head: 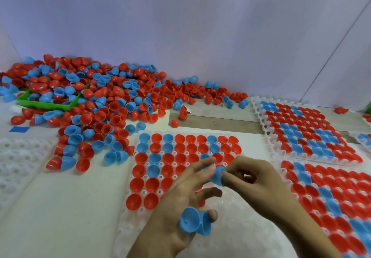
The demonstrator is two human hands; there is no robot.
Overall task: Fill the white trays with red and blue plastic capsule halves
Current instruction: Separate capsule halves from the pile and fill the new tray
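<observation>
Both hands are over the middle white tray (128,179) right now. Right hand (259,179) and left hand (180,193) meet on one blue capsule half (217,176): left fingertips (209,167) on its far-left side, right fingertips (225,174) pinching it from the right. Can't really tell which hand has the firmer hold. Down low, the left hand's little and ring fingers also clamp a nested pair of blue halves (195,223), so that hand's busy holding spares while its upper fingers are stretched out.

What matters for the next move, I'd say: the pinched blue half hangs just above the tray's fourth row, and the unfilled sockets start right below and toward the person, partly hidden under the hands. Its dome seems to point down-left, rim toward the right hand, so it probably needs tipping rim-up before it drops into a socket like the others.

Material-wise, the halves are glossy thin plastic cups, round-bottomed, stackable. Tray is milky, translucent, with a grid of round sockets and little holes between. Far rows are filled, mostly red. Two full trays (309,131) sit to the right, an empty one (18,163) left, and the loose pile (96,101) with a green bin (46,104) is back left, nearer the left hand.
</observation>
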